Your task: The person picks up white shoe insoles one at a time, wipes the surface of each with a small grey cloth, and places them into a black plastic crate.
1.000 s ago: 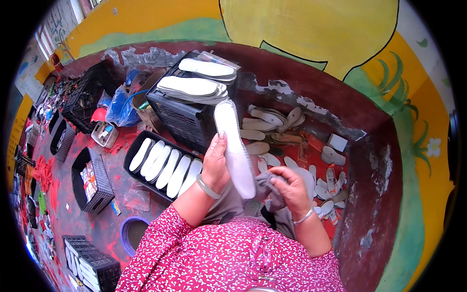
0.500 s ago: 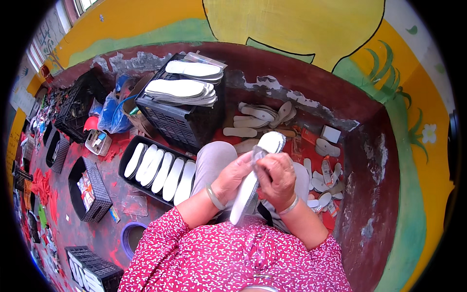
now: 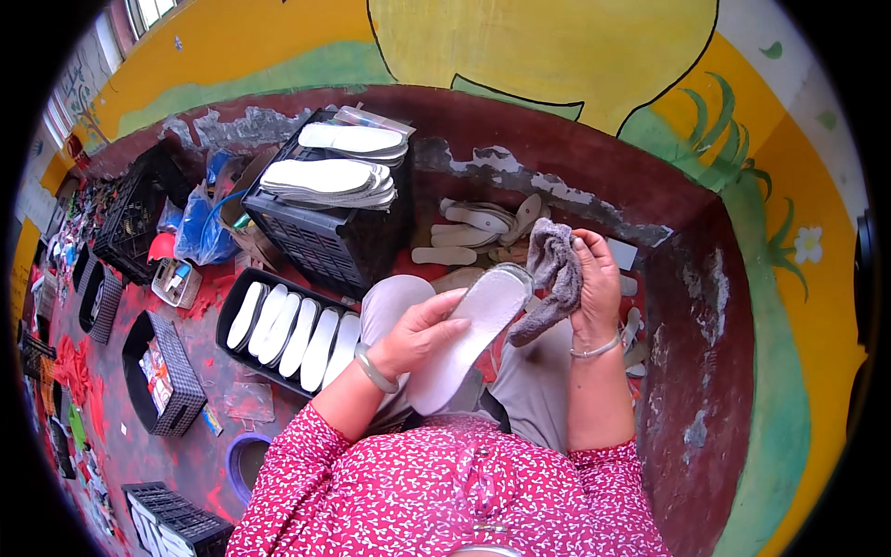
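My left hand [image 3: 419, 332] is closed on a white shoe insole [image 3: 471, 336], thumb lying across its upper face. The insole is tilted above my lap, its dark edge showing at the toe; whether more than one is stacked there I cannot tell. In my right hand [image 3: 597, 288], held up just right of the insole, a crumpled grey-brown cloth [image 3: 555, 278] is pinched and hangs down. The cloth's lower end comes close to the insole's right edge. To the left of my knee, a black bin [image 3: 243, 345] holds a row of several white insoles [image 3: 297, 345].
A black crate [image 3: 320, 243] bears two stacks of white insoles [image 3: 327, 178]. Loose insoles [image 3: 481, 223] lie by the maroon wall beyond my knees. At left are a patterned basket [image 3: 174, 395], a purple-rimmed bucket [image 3: 234, 464] and a small basket with a red item [image 3: 176, 283].
My right hand has come away from the insole to the right and risen, the cloth now hanging unfolded from it. The insole has turned its broad white face into view.
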`<state>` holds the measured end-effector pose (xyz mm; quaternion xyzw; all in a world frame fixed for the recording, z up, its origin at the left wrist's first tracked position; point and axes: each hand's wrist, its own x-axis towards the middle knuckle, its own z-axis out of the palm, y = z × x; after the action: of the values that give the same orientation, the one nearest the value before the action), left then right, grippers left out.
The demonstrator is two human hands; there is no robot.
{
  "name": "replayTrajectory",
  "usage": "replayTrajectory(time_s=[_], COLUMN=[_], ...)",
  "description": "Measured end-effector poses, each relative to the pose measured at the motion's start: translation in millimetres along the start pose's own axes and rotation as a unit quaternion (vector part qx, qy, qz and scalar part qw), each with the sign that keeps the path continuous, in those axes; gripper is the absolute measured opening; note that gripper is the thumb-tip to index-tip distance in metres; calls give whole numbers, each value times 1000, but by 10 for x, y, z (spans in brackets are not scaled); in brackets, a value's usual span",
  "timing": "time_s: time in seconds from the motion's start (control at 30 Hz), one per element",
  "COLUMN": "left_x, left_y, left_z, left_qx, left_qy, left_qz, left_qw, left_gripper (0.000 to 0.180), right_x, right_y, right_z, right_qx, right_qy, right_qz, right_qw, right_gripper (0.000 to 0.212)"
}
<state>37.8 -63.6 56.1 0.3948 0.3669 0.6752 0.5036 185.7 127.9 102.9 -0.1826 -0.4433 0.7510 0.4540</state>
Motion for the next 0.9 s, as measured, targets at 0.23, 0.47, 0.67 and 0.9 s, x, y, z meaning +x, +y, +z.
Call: replayTrajectory(time_s=[0.23,0.47,0.67,0.9], left_x=[-1,1,-82,-48], left_y=[202,222,123,277], left_z=[56,229,245,338], left_qx=[486,615,655,558], left_qy=[-26,16,-13,13], left_qz=[186,231,232,256], left_qw=[853,754,719,789], left_gripper=[45,36,26,32], right_x=[-328,-562,-878,-634], right_y=[-227,5,140,64], right_z=[279,475,680,503], right_qx=[-222,-472,-514,-503], right_qy=[-43,-91,-223,-157], right_qz=[-67,-332,-431,-443], right_qw=[972,812,707,725], right_gripper=[14,15,27,21])
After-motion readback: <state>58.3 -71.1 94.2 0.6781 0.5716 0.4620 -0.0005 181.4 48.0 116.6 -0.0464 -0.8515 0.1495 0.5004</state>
